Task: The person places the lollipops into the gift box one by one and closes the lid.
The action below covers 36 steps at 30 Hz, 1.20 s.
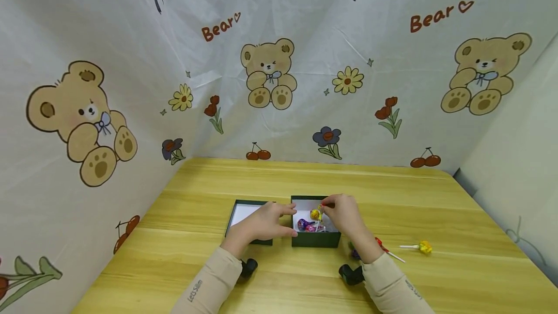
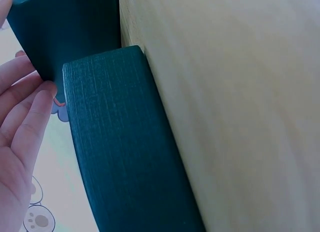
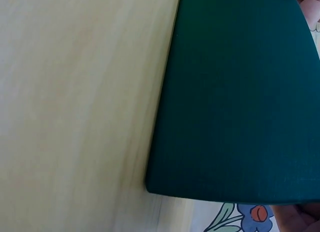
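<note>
A dark green box [image 1: 316,240] with a white inside stands on the table, several wrapped lollipops in it, among them a purple one [image 1: 302,224]. Over the box's right side, my right hand [image 1: 344,212] pinches a yellow-wrapped lollipop [image 1: 316,214] between thumb and fingertips. My left hand [image 1: 268,222] is at the box's left wall, fingers extended and spread from the thumb. In the left wrist view, the left fingertips meet the box's edge [image 2: 75,31]. The right wrist view is mostly filled by the green box wall [image 3: 235,101], which hides most of the right hand.
A shallow green lid [image 1: 244,211], white inside, lies left of the box, partly under the left hand. Right of the box lie a yellow lollipop [image 1: 425,247], a red-wrapped one [image 1: 380,243] and a dark purple one [image 1: 355,254] partly covered by the right wrist. A bear-print cloth [image 1: 301,125] hangs behind the table.
</note>
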Available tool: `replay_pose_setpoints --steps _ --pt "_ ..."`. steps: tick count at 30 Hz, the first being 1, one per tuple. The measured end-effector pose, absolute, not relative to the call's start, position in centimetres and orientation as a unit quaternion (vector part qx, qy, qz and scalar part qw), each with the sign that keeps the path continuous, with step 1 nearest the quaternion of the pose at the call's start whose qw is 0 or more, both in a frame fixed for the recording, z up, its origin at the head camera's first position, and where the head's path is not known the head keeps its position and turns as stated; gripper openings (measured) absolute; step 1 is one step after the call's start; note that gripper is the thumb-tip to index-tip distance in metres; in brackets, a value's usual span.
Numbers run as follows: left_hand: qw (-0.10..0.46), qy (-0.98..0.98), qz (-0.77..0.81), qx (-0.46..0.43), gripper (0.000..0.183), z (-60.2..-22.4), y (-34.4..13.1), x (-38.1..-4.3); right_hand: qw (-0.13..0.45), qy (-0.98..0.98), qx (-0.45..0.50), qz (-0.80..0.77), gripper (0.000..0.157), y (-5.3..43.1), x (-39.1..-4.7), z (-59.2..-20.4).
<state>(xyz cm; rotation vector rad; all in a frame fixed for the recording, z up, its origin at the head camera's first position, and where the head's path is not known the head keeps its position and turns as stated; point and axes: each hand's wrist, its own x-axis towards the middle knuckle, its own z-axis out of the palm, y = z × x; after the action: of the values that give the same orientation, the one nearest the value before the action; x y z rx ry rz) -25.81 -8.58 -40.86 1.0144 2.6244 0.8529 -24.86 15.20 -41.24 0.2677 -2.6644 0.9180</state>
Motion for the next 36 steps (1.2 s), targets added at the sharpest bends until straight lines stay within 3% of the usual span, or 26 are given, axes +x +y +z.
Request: replay_pose_setpoints --steps 13,26,36 --pt "0.099 0.886 0.29 0.348 0.06 -40.8 -8.5 -25.8 0.145 -0.93 0.081 0.327 0.01 15.5 -24.7 -41.0" --pt "0.104 0.884 0.299 0.346 0.061 -40.7 -8.5 -25.9 0.053 -0.921 0.107 0.37 0.02 19.2 -24.3 -38.8" --pt "0.099 0.889 0.285 0.344 0.061 -40.7 -8.5 -25.7 -0.073 -0.916 0.157 0.362 0.022 22.8 -23.6 -38.2"
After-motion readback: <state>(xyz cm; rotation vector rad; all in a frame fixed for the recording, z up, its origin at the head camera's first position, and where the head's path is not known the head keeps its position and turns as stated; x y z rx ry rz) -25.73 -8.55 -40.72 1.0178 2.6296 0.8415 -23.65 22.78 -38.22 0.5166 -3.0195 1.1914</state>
